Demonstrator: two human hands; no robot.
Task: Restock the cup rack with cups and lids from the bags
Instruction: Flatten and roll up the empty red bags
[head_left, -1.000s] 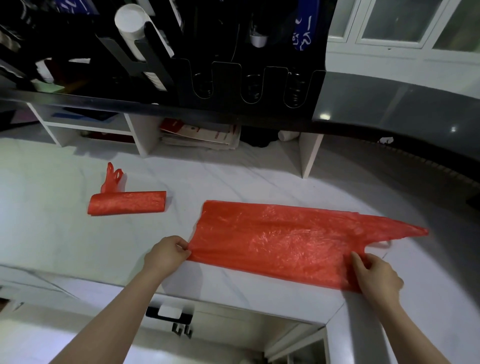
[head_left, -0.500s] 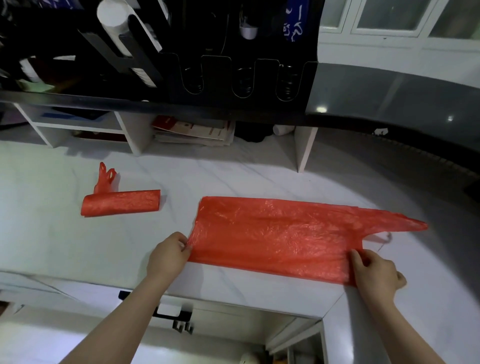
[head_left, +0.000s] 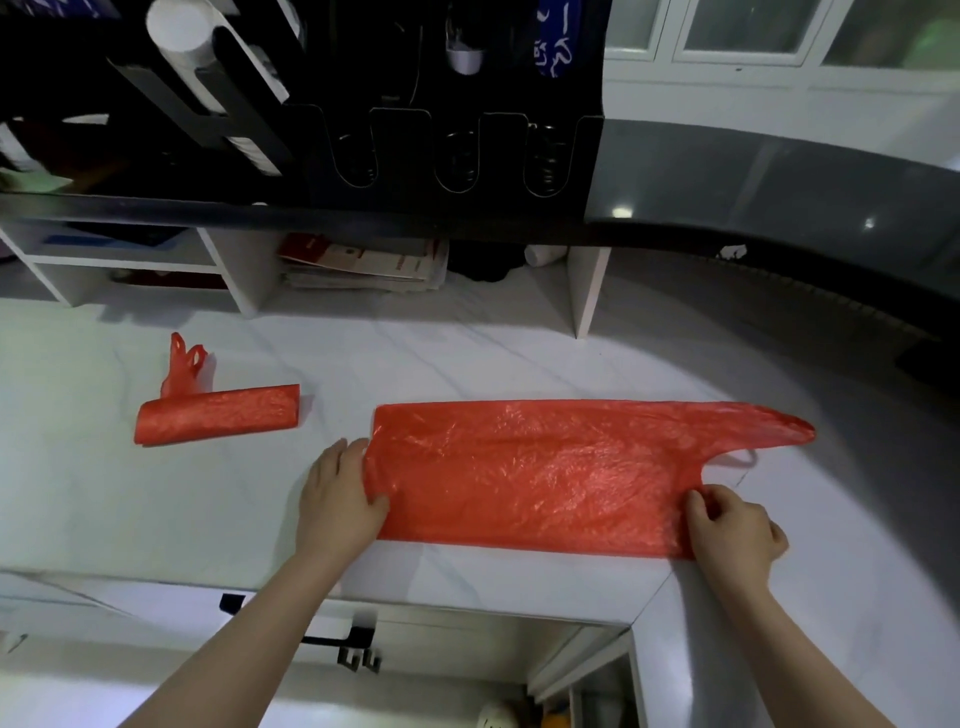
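Spread flat across the white table (head_left: 104, 493), centre frame: a red plastic bag (head_left: 545, 473). Pressed at its left edge by the released left grip (head_left: 340, 499), fingers straight, thumb on top. Pinched at its lower right corner by the right grip (head_left: 732, 525). Further left, a rolled red bag (head_left: 218, 415); cup rack (head_left: 457, 156) along the top.

A white marble-patterned countertop (head_left: 467, 358) runs under white open shelf cubbies (head_left: 241, 275). One cubby holds a stack of red-and-white paper booklets (head_left: 363, 262). A glossy dark grey curved ledge (head_left: 753, 182) sits below white-framed windows (head_left: 743, 31). Black metal hooks (head_left: 358, 660) hang beneath the countertop's front edge.
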